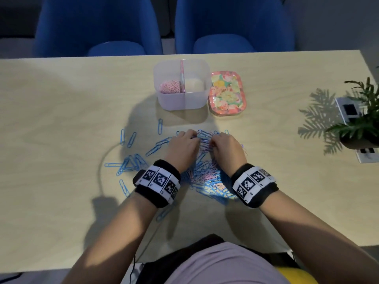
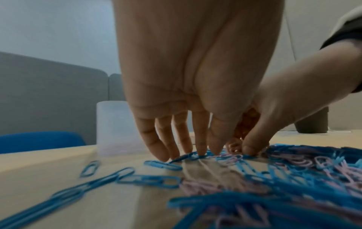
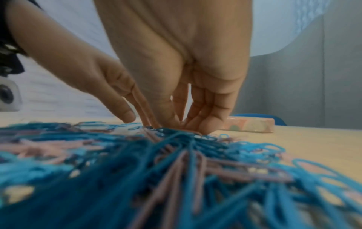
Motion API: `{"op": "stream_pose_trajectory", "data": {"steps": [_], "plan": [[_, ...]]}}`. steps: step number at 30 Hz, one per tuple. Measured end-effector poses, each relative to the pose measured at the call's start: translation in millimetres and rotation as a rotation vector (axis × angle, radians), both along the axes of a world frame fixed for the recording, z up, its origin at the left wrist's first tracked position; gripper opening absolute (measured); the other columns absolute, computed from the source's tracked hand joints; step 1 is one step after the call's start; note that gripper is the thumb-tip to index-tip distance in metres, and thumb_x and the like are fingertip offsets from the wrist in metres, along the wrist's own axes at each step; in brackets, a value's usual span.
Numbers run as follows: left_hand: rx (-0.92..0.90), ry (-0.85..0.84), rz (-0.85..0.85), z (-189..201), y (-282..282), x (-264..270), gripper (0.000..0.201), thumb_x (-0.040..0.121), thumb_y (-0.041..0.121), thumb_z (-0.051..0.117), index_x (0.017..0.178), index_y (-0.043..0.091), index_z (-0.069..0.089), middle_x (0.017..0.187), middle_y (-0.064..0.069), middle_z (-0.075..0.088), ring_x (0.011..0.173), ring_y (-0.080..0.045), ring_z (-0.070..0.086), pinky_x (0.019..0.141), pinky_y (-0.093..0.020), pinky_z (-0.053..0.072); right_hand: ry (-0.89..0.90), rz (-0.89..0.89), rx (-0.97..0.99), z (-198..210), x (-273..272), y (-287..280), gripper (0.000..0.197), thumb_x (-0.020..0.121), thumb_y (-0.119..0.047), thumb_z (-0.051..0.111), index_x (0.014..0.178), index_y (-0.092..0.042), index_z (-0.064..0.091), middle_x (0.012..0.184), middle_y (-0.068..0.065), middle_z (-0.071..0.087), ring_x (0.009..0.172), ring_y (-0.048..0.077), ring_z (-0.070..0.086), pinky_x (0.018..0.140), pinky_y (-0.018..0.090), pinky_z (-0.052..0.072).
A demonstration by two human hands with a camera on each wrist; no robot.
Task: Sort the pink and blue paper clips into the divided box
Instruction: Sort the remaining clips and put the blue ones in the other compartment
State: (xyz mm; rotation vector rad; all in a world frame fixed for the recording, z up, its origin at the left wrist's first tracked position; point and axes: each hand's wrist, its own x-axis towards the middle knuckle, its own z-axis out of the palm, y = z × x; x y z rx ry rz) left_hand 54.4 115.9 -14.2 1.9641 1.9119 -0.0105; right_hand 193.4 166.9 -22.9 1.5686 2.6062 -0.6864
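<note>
From the head view, the divided box (image 1: 182, 85) stands at the far side of the table (image 1: 61, 119); its left compartment holds a heap of pink clips (image 1: 170, 87), and the right compartment looks empty, so I judge that the pink part is begun and the blue part not at all. Beside the box lies its flowered lid (image 1: 227, 93). My left hand (image 1: 182, 147) and my right hand (image 1: 226, 148) are both down on the mixed pile (image 1: 207, 175), which is large, and loose blue clips (image 1: 131, 160) are spread to the left. In the left wrist view my fingers (image 2: 162, 148) are nearly straight and their tips press on the clips; I cannot see that they hold any. In the right wrist view my fingers (image 3: 207, 124) are bent together at the top of the pile, perhaps pinching pink clips, but I cannot tell this surely. Most of the sorting is left.
</note>
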Motion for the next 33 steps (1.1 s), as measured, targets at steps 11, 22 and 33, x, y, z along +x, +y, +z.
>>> {"op": "stream_pose_trajectory", "data": {"steps": [11, 22, 33], "plan": [[-0.025, -0.032, -0.032, 2, 6, 2, 0.024, 0.089, 0.035, 0.054, 0.104, 0.017, 0.061, 0.111, -0.005, 0.059, 0.106, -0.026, 0.051, 0.086, -0.036, 0.038, 0.858, -0.669, -0.686, 13, 45, 23, 0.022, 0.085, 0.011, 0.048, 0.098, 0.005, 0.064, 0.07, 0.013, 0.061, 0.056, 0.014, 0.061, 0.049, 0.015, 0.049], [-0.112, -0.306, 0.188, -1, 1, -8, 0.01, 0.081, 0.011, 0.062, 0.09, 0.009, 0.059, 0.094, -0.012, 0.067, 0.091, -0.029, 0.06, 0.078, -0.036, 0.044, 0.317, -0.406, -0.343, 2, 34, 30, 0.032, 0.073, -0.039, 0.066, 0.059, -0.011, 0.059, 0.062, 0.01, 0.061, 0.057, 0.022, 0.057, 0.059, 0.031, 0.047], [0.16, 0.049, 0.206, 7, -7, -21, 0.02, 0.088, 0.02, 0.055, 0.103, 0.01, 0.062, 0.109, -0.013, 0.058, 0.105, -0.034, 0.048, 0.084, -0.041, 0.041, -0.112, -0.155, -0.122, 12, -9, 11, 0.026, 0.08, -0.033, 0.066, 0.09, -0.01, 0.062, 0.096, 0.011, 0.068, 0.09, 0.033, 0.063, 0.073, 0.034, 0.046]]}}
